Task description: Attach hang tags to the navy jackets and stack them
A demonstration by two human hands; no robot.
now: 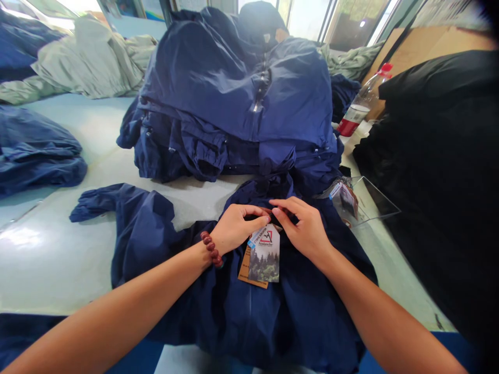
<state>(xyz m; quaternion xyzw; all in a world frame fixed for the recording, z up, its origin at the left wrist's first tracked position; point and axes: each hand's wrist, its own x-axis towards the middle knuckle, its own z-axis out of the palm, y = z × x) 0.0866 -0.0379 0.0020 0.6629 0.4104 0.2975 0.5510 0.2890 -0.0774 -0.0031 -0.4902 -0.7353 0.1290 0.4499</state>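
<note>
A navy blue jacket (249,311) lies spread flat on the table in front of me. A set of paper hang tags (263,257), one printed with trees and a logo, rests on its chest near the collar. My left hand (237,226), with a bead bracelet on the wrist, pinches at the top of the tags. My right hand (304,226) meets it there, fingers pinched together on the tag's string or the zipper at the collar. What exactly sits between the fingertips is hidden.
A tall stack of folded navy jackets (237,98) stands just behind. A clear bag with more tags (351,200) lies at right, a plastic bottle (360,106) beyond it. Black fabric (440,176) fills the right; grey-green garments (89,62) and another navy heap (35,156) lie at left.
</note>
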